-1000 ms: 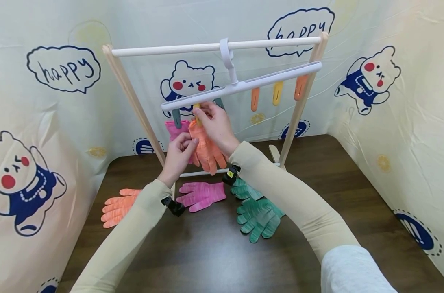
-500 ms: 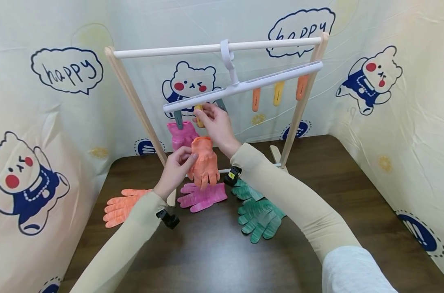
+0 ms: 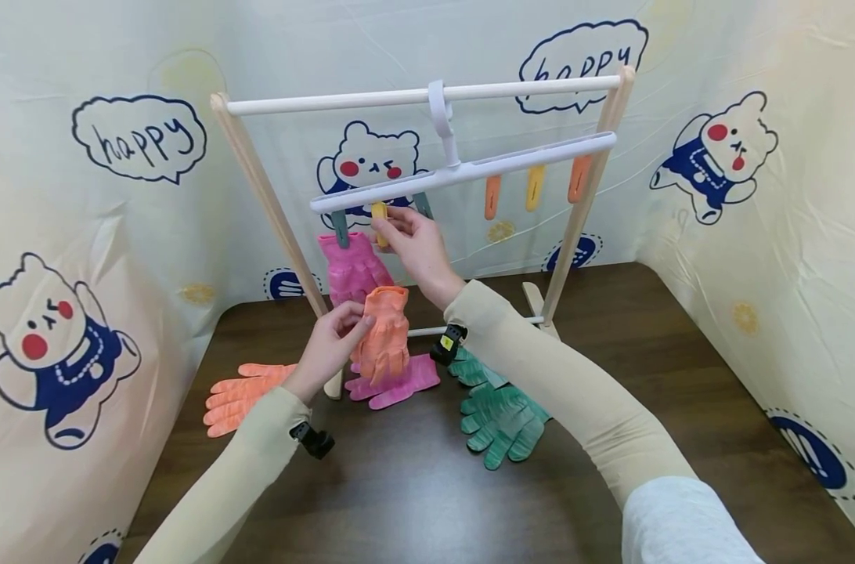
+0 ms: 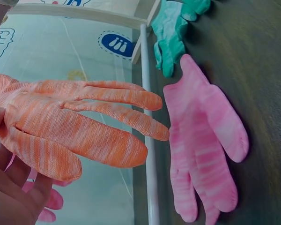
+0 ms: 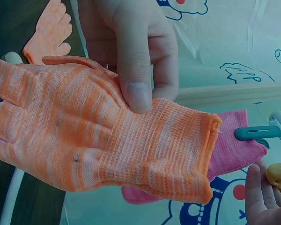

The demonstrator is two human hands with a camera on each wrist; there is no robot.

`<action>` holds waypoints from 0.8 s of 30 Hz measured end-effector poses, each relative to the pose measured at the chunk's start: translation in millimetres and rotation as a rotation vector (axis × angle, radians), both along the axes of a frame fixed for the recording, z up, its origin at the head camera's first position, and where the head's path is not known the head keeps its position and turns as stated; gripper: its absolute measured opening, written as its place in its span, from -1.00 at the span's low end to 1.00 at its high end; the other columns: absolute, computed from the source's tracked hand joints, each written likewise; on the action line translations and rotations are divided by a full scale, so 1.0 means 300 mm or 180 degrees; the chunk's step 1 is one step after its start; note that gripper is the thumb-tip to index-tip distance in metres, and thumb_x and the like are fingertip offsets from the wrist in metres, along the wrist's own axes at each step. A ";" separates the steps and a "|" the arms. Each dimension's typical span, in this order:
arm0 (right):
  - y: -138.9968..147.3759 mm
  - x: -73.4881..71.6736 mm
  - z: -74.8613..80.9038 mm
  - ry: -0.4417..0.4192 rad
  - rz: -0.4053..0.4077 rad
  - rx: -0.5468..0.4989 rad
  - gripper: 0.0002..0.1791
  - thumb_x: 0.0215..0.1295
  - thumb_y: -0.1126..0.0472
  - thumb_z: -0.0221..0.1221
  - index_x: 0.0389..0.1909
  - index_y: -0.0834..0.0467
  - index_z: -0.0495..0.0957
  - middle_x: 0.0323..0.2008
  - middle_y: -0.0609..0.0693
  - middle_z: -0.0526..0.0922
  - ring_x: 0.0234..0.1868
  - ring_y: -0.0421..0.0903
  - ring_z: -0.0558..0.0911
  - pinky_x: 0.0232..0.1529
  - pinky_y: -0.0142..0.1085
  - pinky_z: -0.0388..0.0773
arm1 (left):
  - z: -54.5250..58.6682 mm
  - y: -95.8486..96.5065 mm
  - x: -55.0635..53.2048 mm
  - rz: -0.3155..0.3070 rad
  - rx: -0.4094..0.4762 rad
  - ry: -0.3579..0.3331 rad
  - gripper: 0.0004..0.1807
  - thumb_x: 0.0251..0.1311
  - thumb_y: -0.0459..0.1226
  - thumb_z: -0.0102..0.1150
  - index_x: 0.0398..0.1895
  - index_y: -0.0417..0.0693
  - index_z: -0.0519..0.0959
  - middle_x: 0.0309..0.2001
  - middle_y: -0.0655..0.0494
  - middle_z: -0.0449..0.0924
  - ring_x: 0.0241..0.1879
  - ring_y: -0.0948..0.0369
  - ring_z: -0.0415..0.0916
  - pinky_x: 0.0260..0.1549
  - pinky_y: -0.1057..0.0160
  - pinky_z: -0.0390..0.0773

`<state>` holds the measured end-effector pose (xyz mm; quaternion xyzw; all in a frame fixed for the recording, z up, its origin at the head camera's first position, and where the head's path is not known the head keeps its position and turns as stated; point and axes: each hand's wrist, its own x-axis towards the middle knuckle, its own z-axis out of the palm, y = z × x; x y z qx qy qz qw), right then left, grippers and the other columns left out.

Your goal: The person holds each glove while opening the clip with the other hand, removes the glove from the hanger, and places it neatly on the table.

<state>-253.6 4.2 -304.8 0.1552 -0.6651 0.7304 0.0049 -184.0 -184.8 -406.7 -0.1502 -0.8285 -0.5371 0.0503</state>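
Observation:
My left hand (image 3: pixel 333 341) pinches an orange striped glove (image 3: pixel 383 337) between thumb and fingers near its cuff. The glove hangs with its fingers downward, below the white hanger (image 3: pixel 463 174). In the right wrist view its cuff (image 5: pixel 178 150) lies across the foreground. My right hand (image 3: pixel 422 249) is raised under the hanger and pinches a yellow clip (image 3: pixel 380 223) attached there. Beside that clip, a dark green clip (image 3: pixel 339 229) holds a pink glove (image 3: pixel 353 266) by the cuff. The orange glove is apart from the yellow clip.
The hanger hooks over a rack's top rod (image 3: pixel 343 101). More clips, including an orange clip (image 3: pixel 493 196), hang on its right half. On the table (image 3: pixel 611 376) lie an orange glove (image 3: pixel 240 395), a pink glove (image 3: pixel 406 384) and green gloves (image 3: pixel 501 419). Patterned cloth (image 3: pixel 40 157) surrounds the table.
The left hand has lowered the orange glove away from the yellow clip, uncovering the hanging pink glove. The right hand has stayed at the clip. The hanger's right end has dipped slightly.

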 end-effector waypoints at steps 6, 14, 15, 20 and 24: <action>-0.002 0.000 -0.006 -0.0059 0.0071 -0.0023 -0.55 0.53 0.12 0.22 0.32 0.23 0.53 0.11 0.18 0.72 0.02 0.01 0.76 0.05 -0.26 0.68 | -0.011 -0.014 0.015 0.0015 -0.0049 -0.0030 -0.80 0.51 -0.30 0.17 0.01 -0.28 0.60 -0.25 -0.21 0.70 -0.40 0.19 0.46 -0.41 0.36 0.49; -0.006 0.002 -0.015 -0.0116 0.0125 -0.0079 -0.56 0.55 0.16 0.19 0.33 0.24 0.52 0.05 0.13 0.74 0.01 0.01 0.76 0.08 -0.22 0.67 | -0.032 -0.028 0.019 0.0036 -0.0113 -0.0079 -0.80 0.52 -0.29 0.16 0.03 -0.26 0.60 -0.21 -0.18 0.73 -0.33 0.19 0.52 -0.32 0.36 0.56; -0.007 0.002 -0.016 -0.0098 0.0144 -0.0085 -0.56 0.55 0.17 0.18 0.33 0.25 0.51 0.05 0.15 0.74 0.01 0.03 0.76 0.10 -0.20 0.67 | -0.034 -0.030 0.018 0.0036 -0.0117 -0.0076 -0.79 0.51 -0.29 0.16 0.03 -0.25 0.60 -0.21 -0.17 0.73 -0.33 0.19 0.51 -0.32 0.36 0.56; -0.008 0.001 -0.018 -0.0049 0.0241 -0.0093 -0.58 0.57 0.22 0.15 0.33 0.30 0.49 0.06 0.21 0.72 0.03 0.06 0.75 0.12 -0.16 0.65 | -0.035 -0.036 0.023 0.0055 -0.0169 -0.0072 -0.78 0.51 -0.30 0.17 0.05 -0.27 0.60 -0.22 -0.18 0.73 -0.33 0.16 0.50 -0.31 0.35 0.53; -0.006 0.005 -0.021 -0.0020 0.0269 -0.0044 -0.60 0.57 0.24 0.15 0.31 0.31 0.50 0.05 0.23 0.72 0.02 0.08 0.75 0.10 -0.20 0.66 | -0.031 -0.046 0.032 0.0064 -0.0232 -0.0069 -0.78 0.50 -0.30 0.17 0.05 -0.26 0.60 -0.21 -0.17 0.74 -0.33 0.16 0.50 -0.29 0.36 0.52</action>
